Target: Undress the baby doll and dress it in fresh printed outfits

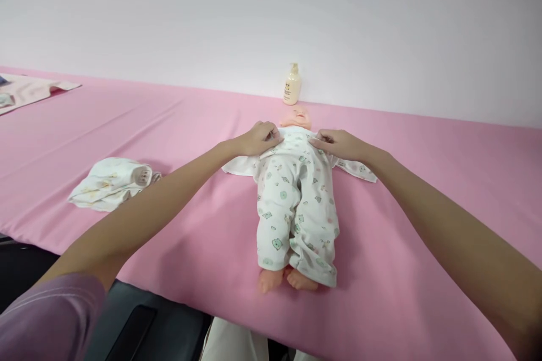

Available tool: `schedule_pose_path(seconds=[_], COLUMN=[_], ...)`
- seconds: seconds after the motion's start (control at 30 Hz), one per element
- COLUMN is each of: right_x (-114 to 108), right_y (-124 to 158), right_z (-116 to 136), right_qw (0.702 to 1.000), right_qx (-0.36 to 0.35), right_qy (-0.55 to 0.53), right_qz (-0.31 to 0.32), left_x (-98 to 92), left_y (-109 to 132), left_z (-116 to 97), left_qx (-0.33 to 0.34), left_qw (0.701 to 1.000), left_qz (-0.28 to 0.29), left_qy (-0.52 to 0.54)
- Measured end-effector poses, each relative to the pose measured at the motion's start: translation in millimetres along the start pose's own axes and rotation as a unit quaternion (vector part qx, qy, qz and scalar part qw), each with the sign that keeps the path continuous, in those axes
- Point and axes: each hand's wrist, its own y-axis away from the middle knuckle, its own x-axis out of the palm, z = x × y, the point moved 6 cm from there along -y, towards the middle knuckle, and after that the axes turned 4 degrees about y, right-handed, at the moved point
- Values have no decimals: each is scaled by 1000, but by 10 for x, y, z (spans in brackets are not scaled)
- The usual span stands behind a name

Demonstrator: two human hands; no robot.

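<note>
A baby doll [296, 117] lies on its back on the pink cloth, feet toward me, dressed in a white baby outfit [282, 194] with small green and grey prints. The sleeves spread out to both sides, and bare feet stick out of the trouser legs. At the chest, my left hand [259, 138] is closed in a pinch on the outfit's fabric at the left side. My right hand [339, 144] pinches the fabric on the opposite side, level with the left. Whether the pinched cloth belongs to the top or to a waistband, I cannot tell.
A cream pump bottle [292, 87] stands behind the doll's head, near the white wall [271, 17]. To the left lies a folded white garment [110, 183]. A pale cloth [36, 90] lies at the far left. The pink-covered table [190, 276] ends near my lap, beside a dark chair [139, 316].
</note>
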Motion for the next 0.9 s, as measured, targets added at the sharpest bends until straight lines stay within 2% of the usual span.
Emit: schedule_pose_path(seconds=[0.07, 0.13, 0.2, 0.27, 0.3, 0.47, 0.57, 0.7, 0.77, 0.83, 0.9], right_x=[-24, -47, -20, 50, 79, 101, 76, 136, 205, 296, 410], right_y=[-46, -124, -210, -266, -281, -201, 11, 427, 617, 732, 756], right_z=[24, 14, -72, -161, -178, -95, -109, -65, -22, -9, -30], right_qw=[999, 997, 992, 984, 981, 961, 953, 963, 965, 969, 977], right_qx=[-39, -35, 35, 110, 124, 30, 30, 39, 51, 79, 113], right_qy=[-7, -52, -77, -47, -16, 161, 187, 152, 131, 98, 52], right_qz=[-2, -46, -98, -133, -149, -223, -235, -221, -220, -212, -175], left_x=[5, 1, 23, 62, 80, 103, 71, 82, 147, 229, 291], left_y=[-36, -83, -121, -143, -147, -93, 57, 461, 668, 818, 881], left_z=[20, 82, 155, 195, 200, 129, 20, -114, -105, -66, -40], left_qx=[2, -28, -72, -98, -104, -104, -70, -21, -55, -118, -170], left_qw=[1000, 998, 993, 987, 984, 970, 967, 972, 982, 986, 981], left_qz=[-16, -58, -87, -94, -93, -85, -125, -170, -147, -111, -87], left_qy=[4, -7, -42, -90, -115, -202, -210, -159, -102, -39, 35])
